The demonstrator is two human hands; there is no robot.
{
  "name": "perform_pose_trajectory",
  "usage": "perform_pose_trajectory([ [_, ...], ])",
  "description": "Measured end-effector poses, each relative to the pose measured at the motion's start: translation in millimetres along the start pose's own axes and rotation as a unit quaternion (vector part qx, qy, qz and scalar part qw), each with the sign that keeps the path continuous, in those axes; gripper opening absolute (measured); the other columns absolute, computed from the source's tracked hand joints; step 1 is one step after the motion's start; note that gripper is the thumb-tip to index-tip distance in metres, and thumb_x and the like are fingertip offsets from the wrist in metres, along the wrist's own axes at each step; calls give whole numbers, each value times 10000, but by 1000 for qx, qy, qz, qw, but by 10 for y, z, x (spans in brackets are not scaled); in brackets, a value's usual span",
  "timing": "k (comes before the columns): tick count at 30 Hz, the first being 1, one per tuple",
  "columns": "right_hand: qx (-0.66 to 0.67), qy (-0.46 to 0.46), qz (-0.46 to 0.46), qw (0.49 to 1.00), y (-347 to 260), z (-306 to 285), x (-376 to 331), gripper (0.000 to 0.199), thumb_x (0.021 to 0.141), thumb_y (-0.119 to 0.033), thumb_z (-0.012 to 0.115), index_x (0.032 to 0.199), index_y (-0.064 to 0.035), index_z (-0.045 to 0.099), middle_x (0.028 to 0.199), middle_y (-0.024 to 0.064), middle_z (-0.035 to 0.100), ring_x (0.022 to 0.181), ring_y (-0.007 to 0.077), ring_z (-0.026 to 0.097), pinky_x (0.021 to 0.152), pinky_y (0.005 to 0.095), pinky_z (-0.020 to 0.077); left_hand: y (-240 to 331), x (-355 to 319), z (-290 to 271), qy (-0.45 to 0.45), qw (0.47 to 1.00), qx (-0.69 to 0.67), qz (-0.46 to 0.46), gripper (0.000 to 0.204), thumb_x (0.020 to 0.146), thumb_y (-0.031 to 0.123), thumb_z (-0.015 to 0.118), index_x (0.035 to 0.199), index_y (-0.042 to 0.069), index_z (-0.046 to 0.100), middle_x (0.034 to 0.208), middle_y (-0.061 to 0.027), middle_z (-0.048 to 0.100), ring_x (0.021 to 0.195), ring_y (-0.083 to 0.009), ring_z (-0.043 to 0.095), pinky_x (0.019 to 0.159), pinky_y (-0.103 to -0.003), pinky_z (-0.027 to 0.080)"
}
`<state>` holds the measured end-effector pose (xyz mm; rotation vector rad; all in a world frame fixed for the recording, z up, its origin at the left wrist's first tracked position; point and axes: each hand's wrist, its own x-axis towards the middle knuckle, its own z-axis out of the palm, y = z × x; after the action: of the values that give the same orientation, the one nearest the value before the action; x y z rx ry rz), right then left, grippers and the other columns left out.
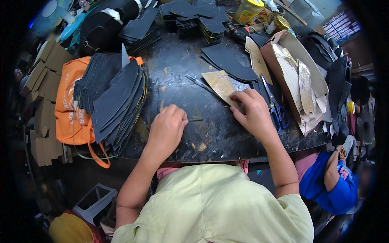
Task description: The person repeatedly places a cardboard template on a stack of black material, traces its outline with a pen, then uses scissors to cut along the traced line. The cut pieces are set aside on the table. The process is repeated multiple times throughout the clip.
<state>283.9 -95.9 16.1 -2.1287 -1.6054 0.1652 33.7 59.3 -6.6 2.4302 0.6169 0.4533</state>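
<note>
My right hand (255,113) pinches the lower end of a tan, gold-flecked card template (219,84) between thumb and fingers, just above the dark table (174,81). To its left, my left hand (168,123) has its fingers curled together low over the table. A short, thin dark stick-like thing (196,120) points out beside its fingertips; whether the hand grips it I cannot tell. Pens (197,79) lie partly under the template. Blue-handled scissors (277,115) rest right of my right hand, blades pointing away.
Stacked black cut pieces (117,101) lie on an orange bag (71,101) at left. More black pieces (229,62) and stacks (190,18) stand farther back. An open cardboard box (279,60) holds templates at right. Another person (336,182) in blue sits at lower right.
</note>
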Motion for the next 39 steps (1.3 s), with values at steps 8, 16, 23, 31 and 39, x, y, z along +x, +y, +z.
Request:
perform_pose_trajectory([
  [8, -11, 6, -116, 993, -185, 286, 499, 412, 859, -152, 822, 1250, -82, 711, 1156, 127, 664, 1138, 337, 628, 983, 457, 492, 253, 9, -38, -74, 988, -131, 40, 89, 943, 24, 706, 970, 3, 624, 933, -165, 633, 902, -395, 639, 811, -455, 514],
  [16, -74, 13, -202, 977, -392, 707, 965, 191, 942, -149, 722, 1066, -29, 640, 1016, 143, 659, 1033, 337, 648, 883, 470, 495, -168, 355, -242, 89, 977, -41, -191, 122, 1020, -44, 604, 1138, -16, 622, 945, -179, 673, 797, -331, 675, 728, -403, 534],
  [23, 255, 107, -93, 956, -330, 58, 465, 268, 1006, -78, 687, 1247, -8, 591, 1101, 203, 694, 995, 376, 729, 855, 469, 583, -130, 520, -140, 95, 990, 67, -78, 323, 950, -29, 683, 1269, -2, 643, 1239, -209, 652, 1116, -403, 668, 961, -458, 536],
  [31, -95, 58, 210, 971, 445, -610, -567, 761, 815, -424, 910, 1401, -29, 626, 1245, 191, 692, 1083, 402, 722, 923, 466, 592, 169, 1110, 276, 43, 998, 51, 19, 769, 763, 300, 928, 1393, -18, 623, 1290, -196, 673, 1226, -387, 607, 1061, -484, 481],
  [39, -59, 84, 226, 969, 611, -481, -808, 676, 764, -315, 886, 1358, -75, 671, 1242, 193, 684, 1088, 407, 716, 937, 468, 584, 100, 1082, 358, 47, 998, -41, -21, 488, 715, 133, 951, 1088, 14, 660, 1047, -126, 639, 1058, -319, 631, 966, -432, 524],
])
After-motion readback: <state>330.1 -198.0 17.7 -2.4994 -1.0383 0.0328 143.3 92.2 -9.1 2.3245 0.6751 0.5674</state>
